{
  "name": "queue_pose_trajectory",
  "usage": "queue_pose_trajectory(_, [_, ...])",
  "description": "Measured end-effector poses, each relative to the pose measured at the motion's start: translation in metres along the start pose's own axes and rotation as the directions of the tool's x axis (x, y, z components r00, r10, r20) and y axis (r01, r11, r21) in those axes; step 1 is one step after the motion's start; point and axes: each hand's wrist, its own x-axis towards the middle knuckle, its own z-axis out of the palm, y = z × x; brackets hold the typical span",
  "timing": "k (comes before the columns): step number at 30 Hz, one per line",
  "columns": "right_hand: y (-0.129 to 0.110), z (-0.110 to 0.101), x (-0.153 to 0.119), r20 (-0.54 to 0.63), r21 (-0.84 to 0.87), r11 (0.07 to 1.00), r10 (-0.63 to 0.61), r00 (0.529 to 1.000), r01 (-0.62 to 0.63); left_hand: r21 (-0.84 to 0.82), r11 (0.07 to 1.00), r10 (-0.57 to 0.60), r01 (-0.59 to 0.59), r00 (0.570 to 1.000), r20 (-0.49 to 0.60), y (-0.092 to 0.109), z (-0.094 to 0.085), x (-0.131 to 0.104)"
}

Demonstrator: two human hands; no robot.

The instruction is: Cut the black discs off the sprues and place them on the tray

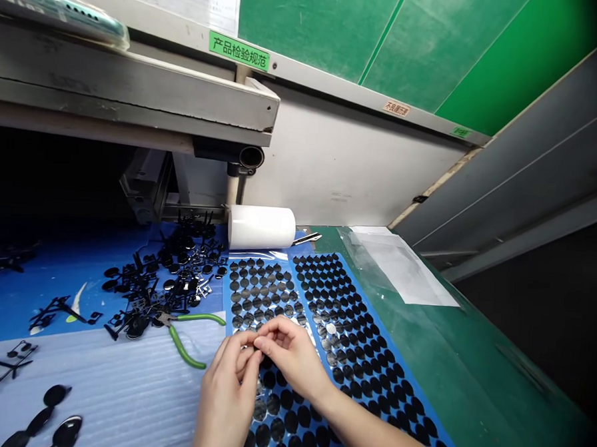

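My left hand point(231, 380) and my right hand point(294, 357) meet fingertip to fingertip above a blue sheet point(302, 297) set with rows of round black pieces point(310, 443). Both hands are closed in a pinch. Whatever sits between the fingertips is too small and too covered to make out. Left of my hands, green-handled cutting pliers point(184, 347) lie with their handles spread, jaws against a heap of black plastic parts point(176, 270). A second blue sheet point(373, 334) with black discs lies just to the right, under my right forearm.
Behind the sheets lies a white roll point(261, 227). Loose black discs point(67, 431) and sprue pieces point(8, 368) are at the lower left. White paper point(411, 269) rests on the green tabletop point(451, 365). A metal shelf point(185, 97) overhangs the back left.
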Motion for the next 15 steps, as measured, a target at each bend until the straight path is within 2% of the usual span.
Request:
queue_pose_trajectory(3, [0.0, -0.004, 0.005, 0.016, 0.025, 1.0, -0.002, 1.0, 0.002, -0.078, 0.99, -0.117, 0.114, 0.992, -0.035, -0.005, 0.004, -0.002])
queue_pose_trajectory(6, [-0.003, -0.001, 0.006, -0.019, -0.008, 1.0, -0.014, 1.0, 0.014, -0.244, 0.948, -0.218, 0.205, 0.976, -0.025, -0.009, 0.005, -0.001])
queue_pose_trajectory(9, [-0.007, 0.009, 0.003, -0.047, -0.055, 0.997, -0.047, 0.998, 0.044, -0.329, 0.931, -0.196, 0.159, 0.977, -0.083, -0.006, 0.006, -0.005])
queue_pose_trajectory(12, [-0.011, 0.01, 0.007, -0.007, -0.117, 0.988, -0.102, 0.995, 0.101, -0.275, 0.958, -0.12, 0.082, 0.985, -0.124, 0.0, 0.002, -0.008])
queue_pose_trajectory(14, [-0.009, -0.002, 0.024, 0.013, -0.177, 0.976, -0.13, 0.991, 0.13, -0.163, 0.986, -0.061, 0.047, 0.995, -0.082, 0.0, -0.014, -0.006])
queue_pose_trajectory(15, [-0.006, -0.011, 0.038, -0.003, -0.22, 0.965, -0.146, 0.989, 0.142, -0.032, 0.999, -0.032, 0.03, 0.998, -0.062, -0.001, -0.028, -0.005])
